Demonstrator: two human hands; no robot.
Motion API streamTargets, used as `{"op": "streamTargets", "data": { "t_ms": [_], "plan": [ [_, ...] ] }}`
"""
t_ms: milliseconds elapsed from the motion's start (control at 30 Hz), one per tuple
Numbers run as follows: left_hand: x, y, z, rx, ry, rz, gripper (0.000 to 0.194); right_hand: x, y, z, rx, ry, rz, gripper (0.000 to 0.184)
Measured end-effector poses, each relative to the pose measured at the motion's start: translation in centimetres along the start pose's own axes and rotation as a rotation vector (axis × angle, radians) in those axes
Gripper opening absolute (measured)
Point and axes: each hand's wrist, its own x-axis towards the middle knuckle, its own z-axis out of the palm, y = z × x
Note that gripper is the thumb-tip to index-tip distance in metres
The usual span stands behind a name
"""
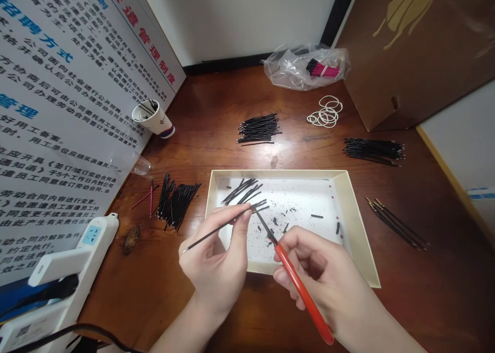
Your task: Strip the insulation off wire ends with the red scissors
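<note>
My left hand [218, 252] pinches a thin black wire [211, 234] between thumb and index finger, its bare end pointing down to the left. Wrapped in my right hand [317, 275] is a red-handled tool with narrow dark blades [301, 286]; whether it is scissors or snips I cannot tell. Its tip touches or nearly touches the wire at my left fingertips. Both hands are over the near part of a shallow cream box lid [353, 224]. Inside the lid lie several black wires [243, 190] and scattered black scraps [275, 221]. My left fingers partly cover the lid's near left side.
Bundles of black wires lie left [178, 203], behind [258, 128] and right [373, 150] of the lid, with loose wires [398, 224] farther right. White rubber bands [327, 113], a plastic bag [286, 69], a paper cup [154, 119] and a power strip [83, 270] surround them.
</note>
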Motion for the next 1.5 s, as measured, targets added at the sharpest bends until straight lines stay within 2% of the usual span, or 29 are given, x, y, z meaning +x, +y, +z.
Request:
{"op": "streamTargets", "data": {
  "t_ms": [333,600,733,867,1100,1300,1500],
  "plan": [
    [0.4,0.9,-0.2,0.006,-0.007,-0.171,0.013,-0.1,-0.4,0.2,-0.048,0.044,-0.120,0.033],
    [1.3,1.3,-0.8,0.014,-0.111,-0.219,0.008,-0.2,0.4,0.1,-0.122,0.087,-0.172,0.029],
    [1.5,1.6,-1.1,0.009,-0.133,-0.288,0.004,0.0,0.5,0.2,-0.159,0.115,-0.186,0.029],
    [1.7,1.7,-1.1,-0.045,-0.144,-0.344,0.005,0.0,0.2,0.1,-0.135,0.087,-0.166,0.028],
    [1.4,1.6,-0.8,-0.113,-0.087,-0.332,0.008,-0.2,-0.5,0.2,-0.055,-0.031,-0.058,0.034],
    [1.4,1.7,-0.8,-0.102,-0.087,-0.348,0.009,-0.2,-0.5,0.5,-0.120,0.038,-0.153,0.028],
    [1.4,1.8,-0.8,-0.126,-0.099,-0.380,0.012,-0.7,-0.6,0.3,-0.144,0.018,-0.195,0.029]
  ]
}}
